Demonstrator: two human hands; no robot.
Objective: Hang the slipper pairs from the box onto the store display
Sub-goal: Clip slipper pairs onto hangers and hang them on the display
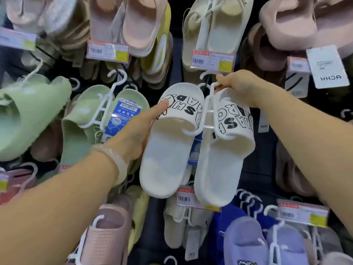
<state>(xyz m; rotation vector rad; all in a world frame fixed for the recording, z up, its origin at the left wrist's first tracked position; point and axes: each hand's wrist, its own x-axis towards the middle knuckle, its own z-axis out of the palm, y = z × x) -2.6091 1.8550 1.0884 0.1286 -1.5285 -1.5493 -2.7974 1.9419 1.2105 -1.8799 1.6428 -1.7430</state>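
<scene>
A pair of white slippers (168, 155) with black letters on the straps hangs on a white plastic hanger (207, 111) in the middle of the view, in front of the store display. My left hand (137, 131) grips the left slipper at its side, thumb on the strap. At the top of the hanger, my right hand (242, 87) pinches the hook beside the right slipper (219, 169). The hook sits just under a price tag (213, 60) of the display; whether it is on a peg is hidden by my fingers.
Hung slipper pairs crowd the display all around: green (86, 115) at the left, pink (139, 25) and cream (215, 25) above, pink (107, 236) and lilac (248, 243) below. Price tags stick out from peg ends, one (186, 197) just under the white pair.
</scene>
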